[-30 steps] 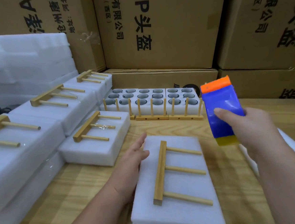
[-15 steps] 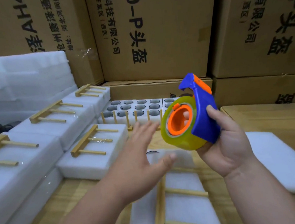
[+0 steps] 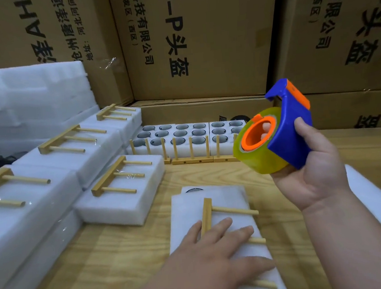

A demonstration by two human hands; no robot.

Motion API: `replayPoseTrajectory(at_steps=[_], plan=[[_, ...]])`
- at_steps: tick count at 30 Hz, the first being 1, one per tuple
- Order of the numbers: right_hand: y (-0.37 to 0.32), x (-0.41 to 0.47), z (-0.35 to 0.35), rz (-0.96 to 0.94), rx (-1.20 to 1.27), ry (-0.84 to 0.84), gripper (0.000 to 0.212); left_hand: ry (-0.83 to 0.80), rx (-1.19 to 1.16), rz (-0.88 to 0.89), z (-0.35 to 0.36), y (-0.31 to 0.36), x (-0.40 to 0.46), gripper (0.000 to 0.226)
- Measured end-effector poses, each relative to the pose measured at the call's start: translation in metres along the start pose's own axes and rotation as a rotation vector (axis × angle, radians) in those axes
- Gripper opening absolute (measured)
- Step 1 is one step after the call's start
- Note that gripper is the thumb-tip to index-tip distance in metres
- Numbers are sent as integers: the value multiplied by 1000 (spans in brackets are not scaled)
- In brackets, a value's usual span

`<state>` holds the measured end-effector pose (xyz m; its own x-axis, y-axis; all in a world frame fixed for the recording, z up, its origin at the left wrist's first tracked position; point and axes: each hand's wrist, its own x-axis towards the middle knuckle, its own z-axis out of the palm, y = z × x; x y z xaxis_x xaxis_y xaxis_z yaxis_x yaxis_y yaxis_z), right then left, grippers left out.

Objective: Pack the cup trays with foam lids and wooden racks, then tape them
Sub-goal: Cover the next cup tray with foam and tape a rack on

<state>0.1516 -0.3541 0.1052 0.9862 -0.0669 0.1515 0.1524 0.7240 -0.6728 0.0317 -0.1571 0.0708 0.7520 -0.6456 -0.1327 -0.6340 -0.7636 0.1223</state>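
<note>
foam lid (image 3: 212, 202) lower centre: our left hand (image 3: 216, 254) lies flat on its wooden rack (image 3: 207, 213); right hand (image 3: 314, 168) grips the tape dispenser (image 3: 284, 134), fingers seemingly through the core.

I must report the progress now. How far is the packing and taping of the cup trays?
Done: several foam packs at left carry wooden racks, with shiny tape visible on some.
In hand: the left hand presses flat on the rack of the near pack; the right hand holds the tape dispenser raised above it.
Left: open cup trays behind lack lids; upright racks stand before them.
</note>
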Motion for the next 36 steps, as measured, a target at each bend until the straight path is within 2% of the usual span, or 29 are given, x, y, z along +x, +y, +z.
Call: replayPoseTrajectory(at_steps=[3, 13, 17, 21, 28, 33, 36], plan=[[-1, 0, 0, -8, 9, -1, 20, -13, -46, -8, 5, -14, 5, 48], [0, 1, 0, 6, 16, -15, 23, 75, -76, 114, 8, -40, 15, 74], [-1, -1, 0, 4, 36, -35, 33, 121, -106, 114, 10, -40, 16, 70], [-3, -1, 0, 10, 28, -48, 23, 149, -136, 116, 12, -41, 15, 69], [-4, -4, 2, 16, 39, -45, 28, 229, -189, 120, 5, -44, 7, 61], [-3, -4, 4, 5, 21, -40, 37, 264, -138, 73, -2, -33, 6, 54], [-3, -3, 4, 4, 19, -38, 30, 278, -87, 23, -3, -28, 8, 55]])
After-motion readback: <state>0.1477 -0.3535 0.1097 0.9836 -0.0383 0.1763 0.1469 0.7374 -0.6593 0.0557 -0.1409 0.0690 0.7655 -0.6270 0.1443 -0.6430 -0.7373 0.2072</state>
